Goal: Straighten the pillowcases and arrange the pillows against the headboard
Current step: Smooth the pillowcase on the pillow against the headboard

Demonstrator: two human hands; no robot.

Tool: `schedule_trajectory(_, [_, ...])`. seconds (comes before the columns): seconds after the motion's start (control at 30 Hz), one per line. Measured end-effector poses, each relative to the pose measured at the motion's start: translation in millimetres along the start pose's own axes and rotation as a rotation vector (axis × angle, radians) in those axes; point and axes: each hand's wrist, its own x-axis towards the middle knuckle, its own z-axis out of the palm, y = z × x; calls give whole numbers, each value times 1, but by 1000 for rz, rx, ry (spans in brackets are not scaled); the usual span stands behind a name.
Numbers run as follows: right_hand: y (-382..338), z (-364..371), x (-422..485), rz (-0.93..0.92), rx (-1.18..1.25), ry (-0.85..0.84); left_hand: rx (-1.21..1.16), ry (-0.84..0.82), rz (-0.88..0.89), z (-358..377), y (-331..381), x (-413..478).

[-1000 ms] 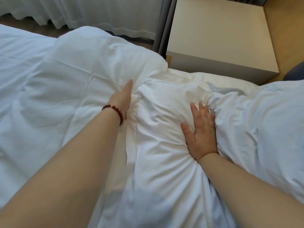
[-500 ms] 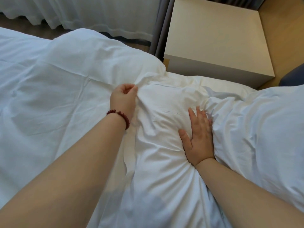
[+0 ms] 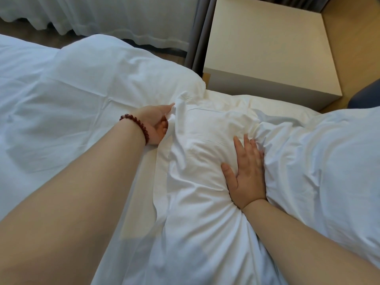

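A white pillow [image 3: 201, 140] in a creased pillowcase lies lengthwise in the middle of the bed. My left hand [image 3: 156, 124], with a red bead bracelet at the wrist, pinches the loose edge of the pillowcase at the pillow's upper left corner. My right hand [image 3: 248, 173] lies flat with fingers together, pressing into the pillow's right side. A second white pillow [image 3: 320, 171] bulges at the right, touching the first. The headboard is not in view.
A white duvet [image 3: 72, 99] covers the bed to the left. A beige bedside cabinet [image 3: 267, 42] stands beyond the bed's edge. Sheer white curtains [image 3: 113, 15] and a grey drape [image 3: 201, 27] hang at the back. A dark blue object [image 3: 366, 97] shows at the right edge.
My left hand went from lying flat beside the pillow to closing on the pillowcase edge and drawing it leftward. My right hand stays pressed on the pillow.
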Motion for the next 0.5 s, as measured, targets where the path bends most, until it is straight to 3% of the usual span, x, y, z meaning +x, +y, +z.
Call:
schedule_trajectory(0.07, [1,1,0,-2,-4,-2,-71,34,31,5,2,-5])
schedule_trajectory(0.23, [2,1,0,-2,-3,2,-2,256,510,2,-17,-18])
schedule_trajectory(0.3, [2,2,-1,-2,-6,2,24,224,538,4,-18,-24])
schedule_trajectory(0.4, [2,2,0,-4,-11,7,43,78,443,8,-7,-24])
schedule_trajectory(0.5, [1,2,0,-10,-10,11,137,285,519,13,4,-21])
